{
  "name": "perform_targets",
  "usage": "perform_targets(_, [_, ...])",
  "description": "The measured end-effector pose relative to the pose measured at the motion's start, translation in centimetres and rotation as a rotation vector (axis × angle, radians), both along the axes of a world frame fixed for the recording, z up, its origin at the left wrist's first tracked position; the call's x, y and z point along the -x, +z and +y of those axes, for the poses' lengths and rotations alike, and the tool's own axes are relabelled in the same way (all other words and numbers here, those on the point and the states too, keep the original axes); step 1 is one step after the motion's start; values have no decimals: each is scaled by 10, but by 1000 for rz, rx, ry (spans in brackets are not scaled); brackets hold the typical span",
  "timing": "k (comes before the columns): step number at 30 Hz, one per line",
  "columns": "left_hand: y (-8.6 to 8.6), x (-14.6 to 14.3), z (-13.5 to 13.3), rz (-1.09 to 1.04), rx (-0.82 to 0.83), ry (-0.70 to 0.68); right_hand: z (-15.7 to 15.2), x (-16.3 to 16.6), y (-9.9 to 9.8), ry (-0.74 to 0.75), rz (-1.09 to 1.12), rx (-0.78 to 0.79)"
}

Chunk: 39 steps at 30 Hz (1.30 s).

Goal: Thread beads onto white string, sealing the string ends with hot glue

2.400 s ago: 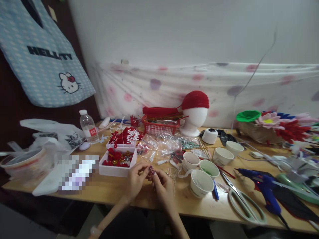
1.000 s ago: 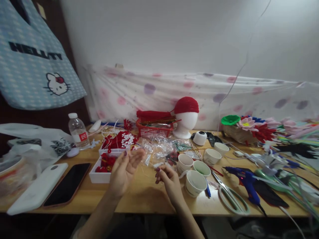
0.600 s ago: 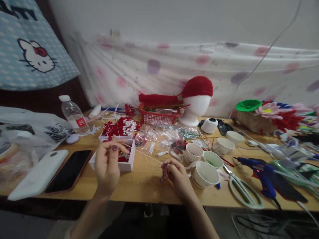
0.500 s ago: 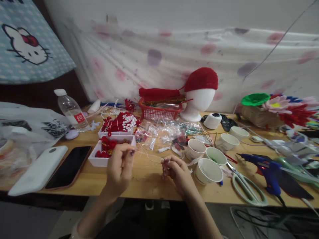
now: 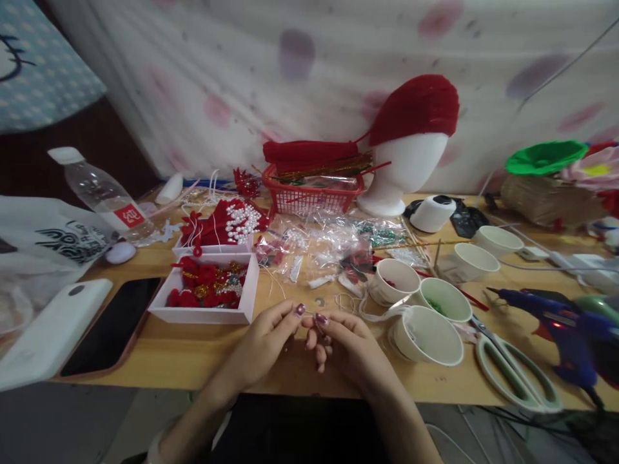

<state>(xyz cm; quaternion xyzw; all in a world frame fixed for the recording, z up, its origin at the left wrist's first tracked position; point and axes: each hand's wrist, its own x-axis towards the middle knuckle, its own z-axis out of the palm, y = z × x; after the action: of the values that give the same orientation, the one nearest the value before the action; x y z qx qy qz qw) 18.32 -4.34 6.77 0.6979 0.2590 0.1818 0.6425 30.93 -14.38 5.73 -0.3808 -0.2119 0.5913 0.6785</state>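
My left hand (image 5: 265, 341) and my right hand (image 5: 344, 343) meet fingertip to fingertip low over the wooden table (image 5: 193, 351). Both are pinched closed on something too small to make out, where the nails touch. A white box of red and gold trinkets (image 5: 203, 296) lies just left of my left hand. A second white box with red pieces and white pearls (image 5: 220, 229) stands behind it. Thin clear thread (image 5: 345, 301) lies on the table beyond my right hand.
Several white paper cups (image 5: 425, 334) stand to the right, then scissors (image 5: 517, 374) and a blue glue gun (image 5: 565, 325). A phone (image 5: 113, 325), a white case (image 5: 46, 332) and a water bottle (image 5: 101, 193) are at left. Behind: red basket (image 5: 312, 193), foam head with red cap (image 5: 411, 151), plastic bags (image 5: 329, 248).
My hands were apart with a thread stretched between them; they have come together, fingertips touching. The view has tilted down and closer to the table.
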Motion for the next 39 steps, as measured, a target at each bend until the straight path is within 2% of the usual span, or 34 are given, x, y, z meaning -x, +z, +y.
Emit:
perform_targets(4, [-7, 0, -2, -51, 383, 38, -6, 0, -6, 61, 145, 10])
perform_targets(8, [-6, 0, -3, -57, 543, 67, -14, -1, -9, 103, 245, 28])
perform_targets(13, [-1, -2, -4, -53, 511, 75, -20, 0, -5, 150, 220, 64])
perform_targets(20, [3, 0, -5, -69, 582, 79, -24, -1, -4, 229, 223, 67])
perform_targets(39, [3, 3, -3, -3, 616, 38, -23, -1, -4, 268, 256, 67])
